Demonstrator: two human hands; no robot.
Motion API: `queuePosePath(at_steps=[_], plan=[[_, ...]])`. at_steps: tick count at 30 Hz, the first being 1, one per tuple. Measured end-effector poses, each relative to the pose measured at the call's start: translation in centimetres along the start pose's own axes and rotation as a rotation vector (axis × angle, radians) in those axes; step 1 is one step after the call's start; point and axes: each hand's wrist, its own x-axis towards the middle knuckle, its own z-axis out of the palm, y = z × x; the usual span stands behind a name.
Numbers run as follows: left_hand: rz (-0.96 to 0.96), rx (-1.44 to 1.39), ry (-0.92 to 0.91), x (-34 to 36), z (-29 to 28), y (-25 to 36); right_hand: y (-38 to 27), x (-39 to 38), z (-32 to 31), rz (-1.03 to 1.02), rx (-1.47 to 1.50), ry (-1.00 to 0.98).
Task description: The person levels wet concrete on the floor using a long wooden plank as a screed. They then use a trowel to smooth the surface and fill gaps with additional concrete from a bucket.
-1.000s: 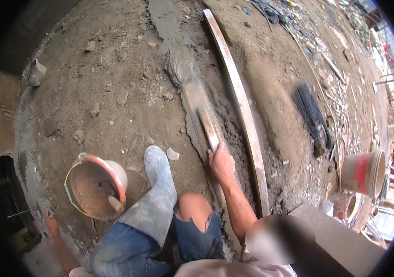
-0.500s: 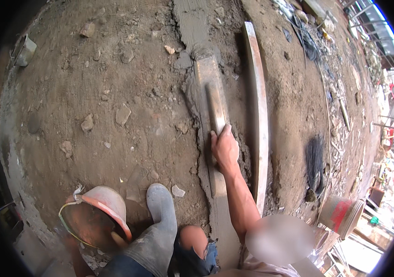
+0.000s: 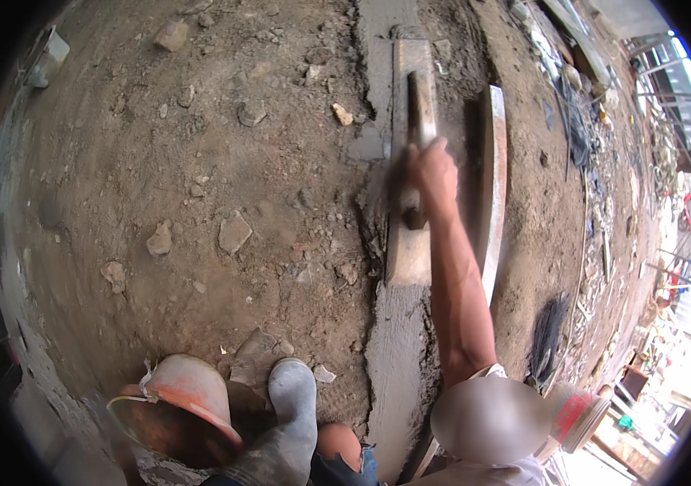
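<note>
My right hand (image 3: 433,174) is closed around the handle of a long wooden float (image 3: 410,257). The float lies flat along a narrow strip of wet grey mortar (image 3: 398,348), which looks smooth behind it. My right arm stretches far forward. At lower left, a tilted bucket (image 3: 191,381) with an orange-stained rim stands beside a grey rubber boot (image 3: 293,397). A dim, brownish arm-like shape shows at the bucket's near side. It may be my left arm, but its fingers cannot be made out.
A long straight bar (image 3: 494,178) lies right of the mortar strip. Stones (image 3: 235,232) dot the bare soil on the left. Black bristly fibres (image 3: 550,336), a red-marked bucket (image 3: 576,417) and rubble lie to the right. Another small bucket (image 3: 50,61) is at far left.
My right hand and the float have slid forward along the mortar strip, leaving more smooth mortar behind. The view has shifted, so the bar and stones appear further right or lower.
</note>
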Motion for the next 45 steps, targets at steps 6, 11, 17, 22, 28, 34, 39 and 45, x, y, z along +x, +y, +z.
queuePosePath(at_steps=[6, 11, 17, 22, 28, 34, 39, 45], plan=[[0.076, 0.190, 0.069, -0.2, -1.8, -1.4, -4.1, 12.6, -0.6, -0.165, 0.009, 0.038], [0.327, 0.661, -0.254, 4.7, -5.2, -1.1, -1.8, 17.7, 0.0, -0.415, -0.051, -0.073], [0.024, 0.101, -0.131, 4.8, -3.1, -0.6, 0.0, 0.8, 2.3, -0.244, -0.031, -0.023], [0.009, 0.165, -0.090, 4.3, -0.2, 1.7, 5.9, -11.5, 1.4, -0.148, 0.000, -0.153], [0.151, 0.456, -0.149, 2.2, 2.1, 2.3, 14.3, -27.5, 1.4, 0.039, -0.009, -0.352], [-0.118, -0.129, -0.163, 1.4, 1.6, 1.3, 22.6, -42.4, -1.0, 0.030, 0.189, -0.302], [0.016, 0.133, -0.084, -2.1, 0.7, -2.0, 24.5, -44.5, 2.0, -0.056, 0.059, -0.221], [0.090, 0.013, -0.208, -2.1, 0.9, -1.3, 16.8, -30.3, 1.7, -0.191, 0.157, -0.034]])
